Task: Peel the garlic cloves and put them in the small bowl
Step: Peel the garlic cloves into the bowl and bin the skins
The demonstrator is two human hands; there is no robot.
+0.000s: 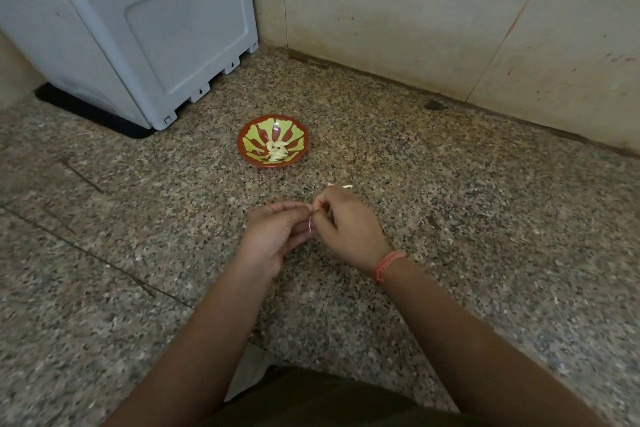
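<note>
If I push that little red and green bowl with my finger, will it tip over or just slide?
It would probably slide: the small bowl sits low and wide on the polished-looking speckled stone. It likely feels light, holding only a few peeled cloves. A push down on its sloping rim might rock it.

One view only, head-worn and wide-angle. Looks forward and steeply down, from the wearer's side, onto a speckled stone surface (138, 253). Hangs close above the left hand (273, 236) and right hand (346, 229) at frame centre. Takes in the small bowl (242, 149) just beyond, a grey unit (138, 28) upper left, the wall (415, 10) behind.
</note>
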